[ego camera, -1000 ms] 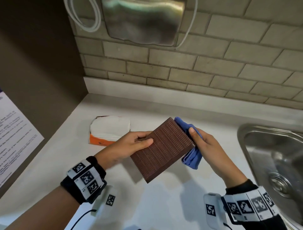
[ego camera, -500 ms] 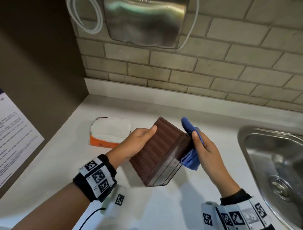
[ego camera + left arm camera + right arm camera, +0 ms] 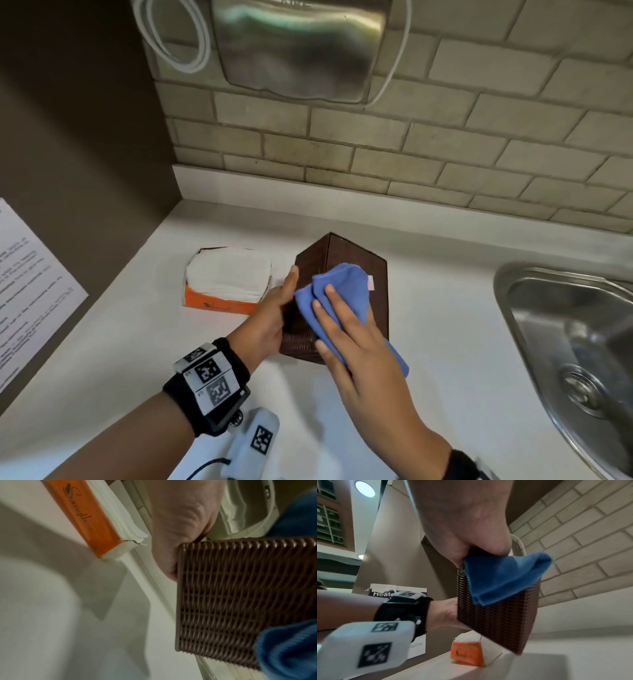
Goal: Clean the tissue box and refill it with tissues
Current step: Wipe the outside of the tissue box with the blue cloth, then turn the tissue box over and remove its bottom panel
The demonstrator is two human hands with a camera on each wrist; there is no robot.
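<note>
The left hand (image 3: 274, 318) grips the brown box (image 3: 342, 270), tilted above the counter (image 3: 445, 342). The right hand (image 3: 356, 346) presses a blue cloth (image 3: 339, 291) flat against it, fingers straight. Tissues (image 3: 229, 277) lie just left.

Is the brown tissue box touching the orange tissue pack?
Apart. In the left wrist view, white counter shows between the tissue box and the tissue pack.

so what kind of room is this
Probably a washroom or pantry: a steel hand dryer on the brick-tile wall, and a steel sink set in the white counter.
</note>
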